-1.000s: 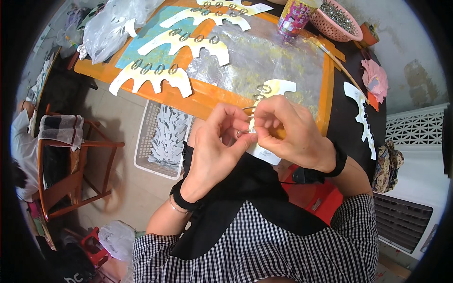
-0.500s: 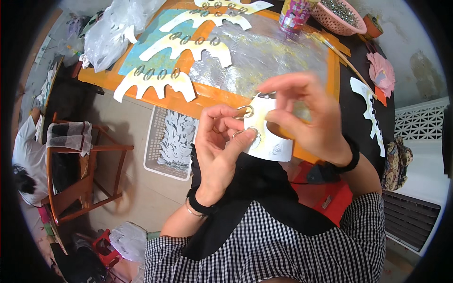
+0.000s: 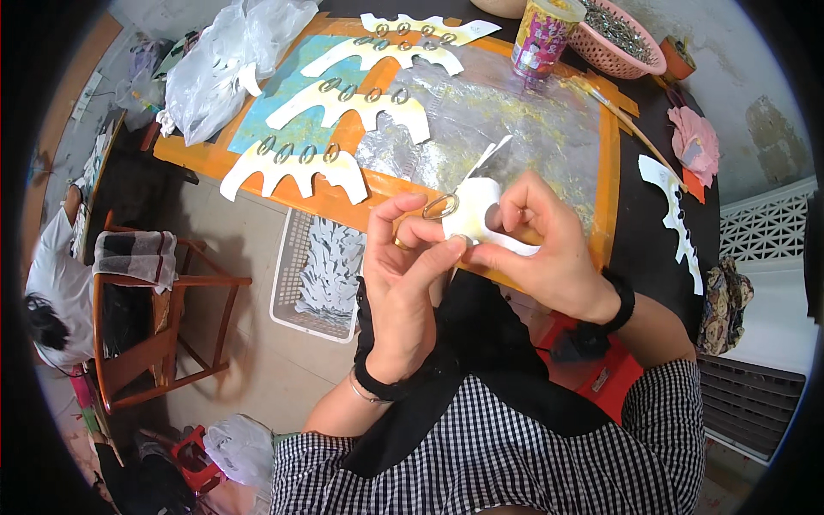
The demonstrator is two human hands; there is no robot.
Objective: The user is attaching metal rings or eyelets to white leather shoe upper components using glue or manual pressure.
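Between my hands is a white scalloped piece [image 3: 475, 199], curled, with yellowish smears like those on the pieces on the table. A metal oval ring [image 3: 441, 206] sits at its left edge by my left fingers. My left hand [image 3: 397, 287] pinches the near left part of the piece between thumb and fingers. My right hand [image 3: 562, 262] grips the right end, its thumb along the near edge and fingers curled. On the table beyond lie several similar white pieces, the nearest scalloped piece [image 3: 296, 176] bearing a row of metal rings.
An orange-taped work board [image 3: 481, 107] covers the table. Beyond it stand a purple tub [image 3: 541, 39] and a pink basket [image 3: 631, 53] of metal parts. A brush [image 3: 622, 116] and another white strip [image 3: 674, 223] lie right. A floor crate [image 3: 287, 296] holds grey-white pieces. A wooden chair [image 3: 172, 313] stands left.
My right hand has come down from the far edge onto the piece's right end. The white piece is now tilted and curled instead of flat toward me. My left hand keeps its pinch.
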